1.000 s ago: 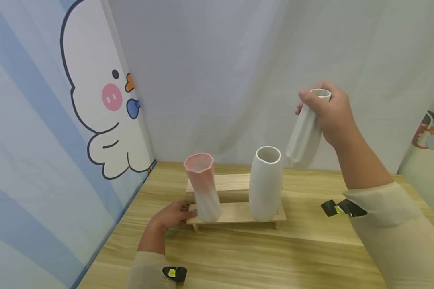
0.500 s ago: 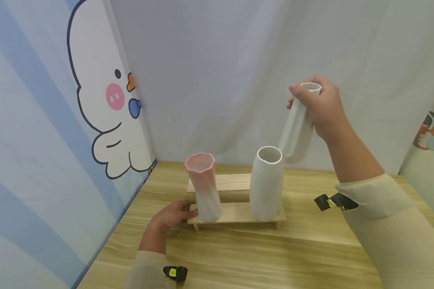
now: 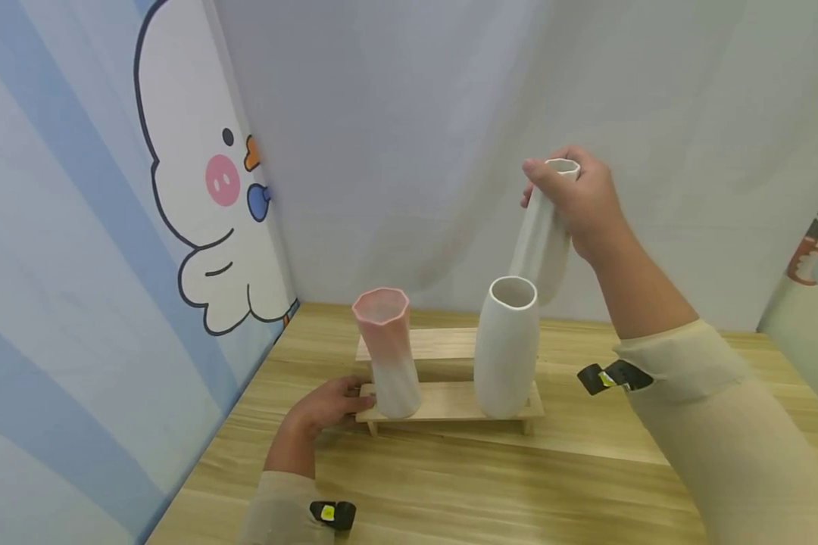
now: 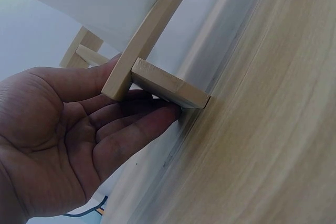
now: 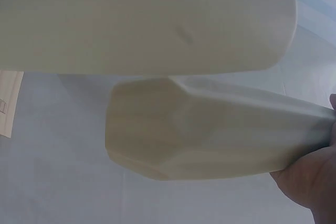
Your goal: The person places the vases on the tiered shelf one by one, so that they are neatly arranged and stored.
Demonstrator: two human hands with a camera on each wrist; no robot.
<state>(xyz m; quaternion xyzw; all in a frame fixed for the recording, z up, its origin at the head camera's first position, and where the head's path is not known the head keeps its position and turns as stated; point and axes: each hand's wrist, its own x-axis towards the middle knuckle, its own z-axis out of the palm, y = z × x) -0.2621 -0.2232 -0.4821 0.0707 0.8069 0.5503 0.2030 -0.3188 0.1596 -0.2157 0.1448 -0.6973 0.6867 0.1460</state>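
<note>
In the head view a two-step wooden stand is on the table, its left end gripped by my left hand. The left wrist view shows the thumb at the step board and the fingers under it, by the stand's leg. My right hand grips a slim white faceted vase near its rim, raised and tilted behind the rounded white vase. That rounded vase stands on the right of the lower step. A pink-to-white fluted vase stands on the left. The slim vase's base shows in the right wrist view.
The stand's upper step lies behind the two standing vases, partly hidden by them. A pale curtain closes off the back of the wood-grain table. On the left is a wall panel with a cartoon bird.
My right hand has carried the slim white vase leftward, from right of the rounded vase to behind it. My left hand keeps its grip on the stand, and the head view has shifted slightly.
</note>
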